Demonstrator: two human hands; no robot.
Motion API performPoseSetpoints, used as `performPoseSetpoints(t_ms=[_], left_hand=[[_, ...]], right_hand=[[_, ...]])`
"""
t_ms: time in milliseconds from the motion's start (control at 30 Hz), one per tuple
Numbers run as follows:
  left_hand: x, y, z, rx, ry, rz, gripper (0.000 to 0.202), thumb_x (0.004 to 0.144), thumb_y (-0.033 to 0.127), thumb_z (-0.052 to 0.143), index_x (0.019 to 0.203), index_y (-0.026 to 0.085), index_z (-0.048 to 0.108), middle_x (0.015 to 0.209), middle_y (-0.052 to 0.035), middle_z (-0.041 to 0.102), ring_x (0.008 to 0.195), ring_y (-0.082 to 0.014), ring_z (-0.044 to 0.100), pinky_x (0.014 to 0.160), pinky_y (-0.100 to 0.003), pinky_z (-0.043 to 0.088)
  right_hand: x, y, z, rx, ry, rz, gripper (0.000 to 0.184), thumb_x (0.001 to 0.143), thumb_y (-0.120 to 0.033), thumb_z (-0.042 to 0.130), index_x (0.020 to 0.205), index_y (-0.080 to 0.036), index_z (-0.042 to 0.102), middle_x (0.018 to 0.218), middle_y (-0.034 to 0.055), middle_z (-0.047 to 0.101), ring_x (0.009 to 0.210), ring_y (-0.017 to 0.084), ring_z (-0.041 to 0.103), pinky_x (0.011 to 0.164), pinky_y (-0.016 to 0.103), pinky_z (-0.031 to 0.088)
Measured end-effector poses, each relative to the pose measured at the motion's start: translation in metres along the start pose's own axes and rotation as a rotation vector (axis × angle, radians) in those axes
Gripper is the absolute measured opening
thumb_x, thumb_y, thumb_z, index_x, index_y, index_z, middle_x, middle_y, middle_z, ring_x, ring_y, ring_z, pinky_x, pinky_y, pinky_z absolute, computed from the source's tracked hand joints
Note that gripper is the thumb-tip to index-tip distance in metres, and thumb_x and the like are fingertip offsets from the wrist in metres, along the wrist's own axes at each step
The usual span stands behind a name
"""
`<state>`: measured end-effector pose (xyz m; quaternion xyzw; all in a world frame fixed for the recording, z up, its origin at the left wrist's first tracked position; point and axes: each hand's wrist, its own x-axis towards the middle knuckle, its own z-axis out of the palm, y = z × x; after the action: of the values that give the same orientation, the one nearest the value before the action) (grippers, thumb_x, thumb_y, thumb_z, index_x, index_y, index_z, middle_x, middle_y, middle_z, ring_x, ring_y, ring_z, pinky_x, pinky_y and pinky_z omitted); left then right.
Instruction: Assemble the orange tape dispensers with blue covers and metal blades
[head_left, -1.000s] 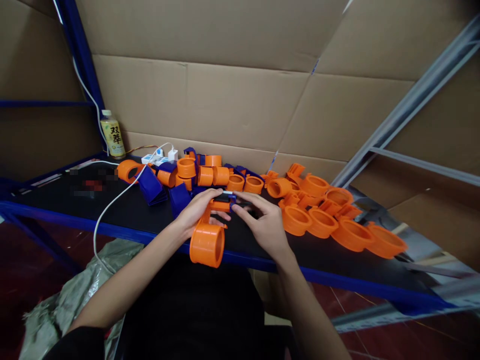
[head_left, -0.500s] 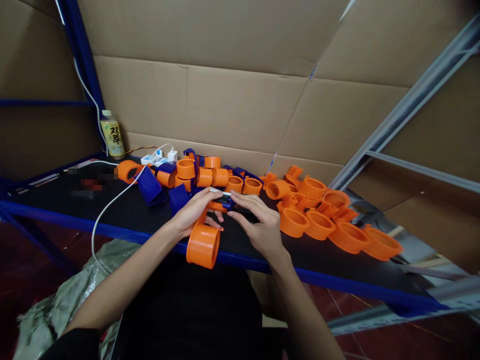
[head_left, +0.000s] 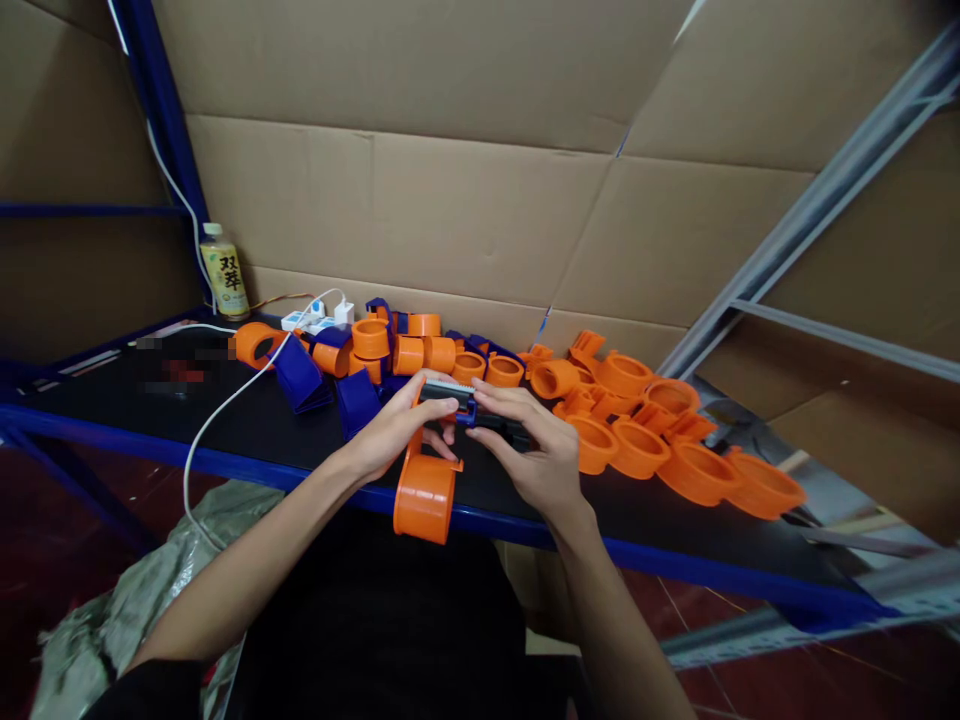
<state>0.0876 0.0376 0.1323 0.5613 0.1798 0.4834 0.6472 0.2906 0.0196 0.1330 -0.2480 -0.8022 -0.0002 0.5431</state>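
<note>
My left hand (head_left: pixel 391 428) is closed on an orange tape dispenser (head_left: pixel 424 500), whose wide ring hangs below the fingers. At its upper end, a black part (head_left: pixel 445 396) with a pale toothed edge lies under the left thumb. A small blue piece (head_left: pixel 468 411) sits at the right end of that part. My right hand (head_left: pixel 536 445) pinches there, fingertips above and thumb below the blue piece. A dark length (head_left: pixel 504 430) shows between its fingers and palm; I cannot tell whether it is separate. Both hands are above the front of the black tabletop (head_left: pixel 240 425).
Orange dispensers (head_left: pixel 637 450) lie grouped on the right. Orange rings with blue parts (head_left: pixel 304 375) are piled behind and left of my hands. A white cable (head_left: pixel 217 415) crosses the front edge. At the back left stand a bottle (head_left: pixel 225 272) and a power strip (head_left: pixel 319 320).
The dispenser and both hands have shifted slightly right. The black toothed part is turned more into view, and more of the dark length shows inside my right hand.
</note>
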Motion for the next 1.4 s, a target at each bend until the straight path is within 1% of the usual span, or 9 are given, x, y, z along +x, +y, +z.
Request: performPoseSetpoints(t_ms=[267,367,467,733,967,1067,1200,1300,1400], left_hand=[[0.001,-0.004,0.006,-0.034,0.025,0.017,0.033,0.086,0.035,0.072,0.110,0.018,0.057,0.084,0.0004,0.061,0.065,-0.0118,0.060,0.060,-0.033,0.064],[0.001,-0.006,0.007,-0.047,0.069,0.007,0.029,0.088,0.038,0.068,0.107,0.019,0.057,0.078,0.0018,0.059,0.061,-0.0123,0.059,0.056,-0.033,0.063],[0.000,-0.005,0.009,-0.048,0.102,0.009,0.026,0.090,0.039,0.064,0.105,0.020,0.056,0.077,0.0016,0.060,0.060,-0.0132,0.060,0.054,-0.033,0.063],[-0.002,-0.004,0.015,-0.015,0.164,0.069,0.024,0.091,0.040,0.060,0.103,0.020,0.057,0.078,0.0006,0.061,0.059,-0.0135,0.060,0.051,-0.031,0.061],[-0.001,-0.006,0.014,-0.040,0.165,0.048,0.023,0.090,0.039,0.059,0.102,0.019,0.057,0.078,0.0001,0.062,0.060,-0.0143,0.061,0.052,-0.033,0.062],[-0.001,-0.007,0.014,-0.037,0.171,0.032,0.024,0.091,0.040,0.058,0.103,0.019,0.056,0.078,-0.0001,0.062,0.061,-0.0143,0.061,0.051,-0.033,0.062],[-0.002,-0.006,0.015,-0.045,0.177,0.014,0.024,0.092,0.039,0.059,0.105,0.019,0.055,0.078,0.0001,0.061,0.062,-0.0143,0.061,0.052,-0.034,0.063],[-0.003,-0.004,0.015,-0.063,0.144,-0.005,0.025,0.091,0.038,0.062,0.106,0.020,0.055,0.078,0.0008,0.060,0.062,-0.0141,0.060,0.052,-0.035,0.064],[-0.003,-0.004,0.017,-0.067,0.139,0.005,0.028,0.090,0.040,0.065,0.107,0.019,0.056,0.079,0.0007,0.060,0.062,-0.0132,0.059,0.054,-0.035,0.064]], right_hand=[[0.002,-0.003,-0.012,-0.082,-0.070,-0.101,0.040,0.088,-0.012,0.075,0.125,-0.026,0.071,0.134,0.0091,0.070,0.120,0.025,0.069,0.103,0.045,0.059],[0.002,-0.005,-0.011,-0.095,-0.090,-0.115,0.038,0.089,-0.011,0.073,0.125,-0.025,0.071,0.134,0.0105,0.070,0.120,0.025,0.069,0.102,0.046,0.059],[0.003,-0.006,-0.010,-0.085,-0.087,-0.118,0.038,0.089,-0.011,0.073,0.124,-0.024,0.070,0.133,0.0109,0.070,0.119,0.025,0.070,0.101,0.045,0.059],[0.005,-0.006,-0.010,-0.170,-0.104,-0.188,0.047,0.087,-0.008,0.074,0.130,-0.024,0.065,0.133,0.0106,0.070,0.121,0.025,0.069,0.101,0.047,0.058],[0.003,-0.004,-0.008,-0.147,-0.097,-0.164,0.046,0.088,-0.009,0.073,0.130,-0.024,0.065,0.135,0.0111,0.069,0.122,0.026,0.068,0.103,0.047,0.056],[0.003,-0.006,-0.010,-0.198,-0.130,-0.172,0.045,0.088,-0.010,0.073,0.131,-0.024,0.065,0.134,0.0106,0.070,0.120,0.026,0.068,0.101,0.047,0.057],[0.004,-0.007,-0.010,-0.263,-0.162,-0.159,0.051,0.091,-0.011,0.069,0.139,-0.026,0.060,0.135,0.0087,0.069,0.121,0.025,0.065,0.099,0.047,0.058],[0.003,-0.004,-0.006,-0.223,-0.168,-0.134,0.056,0.094,-0.009,0.064,0.146,-0.029,0.055,0.138,0.0076,0.067,0.122,0.024,0.064,0.100,0.045,0.058],[0.001,-0.002,-0.003,-0.176,-0.134,-0.093,0.057,0.096,-0.011,0.062,0.148,-0.030,0.054,0.137,0.0067,0.068,0.119,0.023,0.066,0.101,0.043,0.058]])
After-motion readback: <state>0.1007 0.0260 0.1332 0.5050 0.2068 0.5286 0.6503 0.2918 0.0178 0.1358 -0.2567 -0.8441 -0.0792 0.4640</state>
